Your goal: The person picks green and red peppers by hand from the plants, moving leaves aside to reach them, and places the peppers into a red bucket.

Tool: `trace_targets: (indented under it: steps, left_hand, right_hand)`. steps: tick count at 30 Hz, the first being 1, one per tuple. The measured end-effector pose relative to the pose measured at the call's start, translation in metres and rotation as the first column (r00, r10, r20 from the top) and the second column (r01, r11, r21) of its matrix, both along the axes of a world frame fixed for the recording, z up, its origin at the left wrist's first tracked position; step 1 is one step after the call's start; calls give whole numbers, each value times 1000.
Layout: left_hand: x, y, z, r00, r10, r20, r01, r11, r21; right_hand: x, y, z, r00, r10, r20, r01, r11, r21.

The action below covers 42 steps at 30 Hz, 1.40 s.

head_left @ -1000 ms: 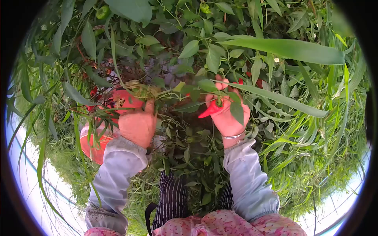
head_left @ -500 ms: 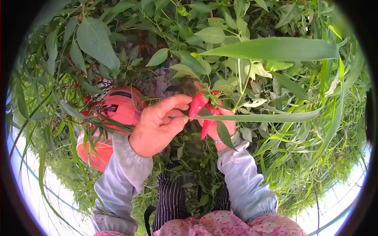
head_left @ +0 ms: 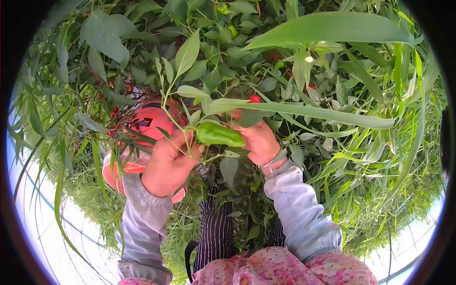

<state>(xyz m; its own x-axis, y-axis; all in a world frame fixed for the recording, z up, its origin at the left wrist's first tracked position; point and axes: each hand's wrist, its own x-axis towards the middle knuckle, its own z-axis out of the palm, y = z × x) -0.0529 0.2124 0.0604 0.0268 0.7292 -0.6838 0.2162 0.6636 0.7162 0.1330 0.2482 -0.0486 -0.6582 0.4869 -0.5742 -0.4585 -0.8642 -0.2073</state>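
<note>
My left hand [head_left: 167,164] is closed around a thin green stem of the pepper plant, right beside a green pepper [head_left: 219,135] that hangs between my two hands. My right hand [head_left: 259,142] is a fist just right of that pepper, partly behind a long leaf. A red pepper [head_left: 255,99] pokes out above its fingers; how much else it holds is hidden. Both arms wear pale grey sleeves.
A red bucket [head_left: 148,121] sits behind and below my left hand among the foliage. Dense pepper leaves and long grass blades [head_left: 313,113] crowd all sides. Small red fruits [head_left: 113,113] show at the left. My striped apron [head_left: 216,237] is below.
My left hand let go of the red pepper it pinched and dropped onto a stem over the bucket. My right hand closed and sank behind leaves; a green pepper swung into view.
</note>
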Motion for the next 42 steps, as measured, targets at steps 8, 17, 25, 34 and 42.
trace_targets:
  steps: [8, 17, 25, 34, 42]
  left_hand:
    - [23, -35, 38, 964, 263, -28, -238, 818, -524]
    - [86, -64, 1, 888, 226, -400, -200, 974, 107]
    - [77, -60, -69, 746, 411, -523, -366, 910, 194]
    - [37, -42, -9, 954, 290, 71, -242, 890, -386]
    - [39, -27, 5, 833, 448, 325, -391, 892, -227]
  right_hand:
    - [-12, -7, -6, 993, 115, 40, -105, 975, -196]
    - [-27, -27, -7, 975, 158, 158, -141, 984, -111]
    - [-25, -23, -3, 970, 186, 156, -185, 983, -19]
    - [-33, -43, -19, 889, 206, 410, -293, 942, 162]
    - [-29, -43, -13, 677, 148, 721, -558, 743, 371]
